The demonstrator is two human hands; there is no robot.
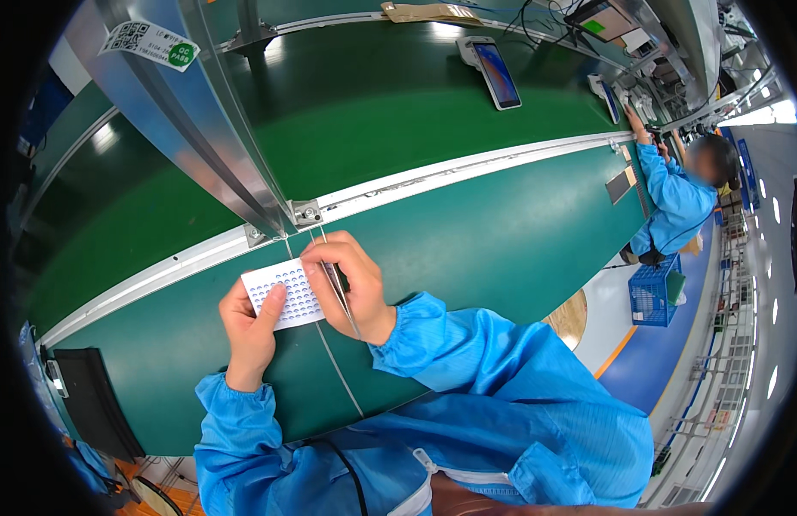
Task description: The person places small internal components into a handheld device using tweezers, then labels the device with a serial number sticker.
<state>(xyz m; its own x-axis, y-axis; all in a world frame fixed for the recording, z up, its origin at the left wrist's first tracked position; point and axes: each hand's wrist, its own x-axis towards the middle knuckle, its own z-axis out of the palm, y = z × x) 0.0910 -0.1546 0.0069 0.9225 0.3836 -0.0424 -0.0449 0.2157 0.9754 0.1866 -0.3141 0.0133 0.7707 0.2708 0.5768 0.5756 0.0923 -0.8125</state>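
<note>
My left hand [250,331] pinches a small white sheet of stickers [297,316] by its left side, thumb on top. Rows of tiny blue marks cover the sheet. My right hand [355,288] is closed around metal tweezers [340,297], whose back end points toward my wrist. Its fingertips meet the sheet's upper right edge; whether the tweezer tips grip a sticker is too small to tell. Both hands are above the green worktable [467,249], close to the foot of a metal post.
The metal post [218,129] rises from the white rail [467,172]. Beyond it, on a dark green belt, lie a handheld terminal [499,77] and another device [603,96]. A co-worker in blue [678,198] works far right, near a blue basket [652,294]. A black pad [97,402] lies left.
</note>
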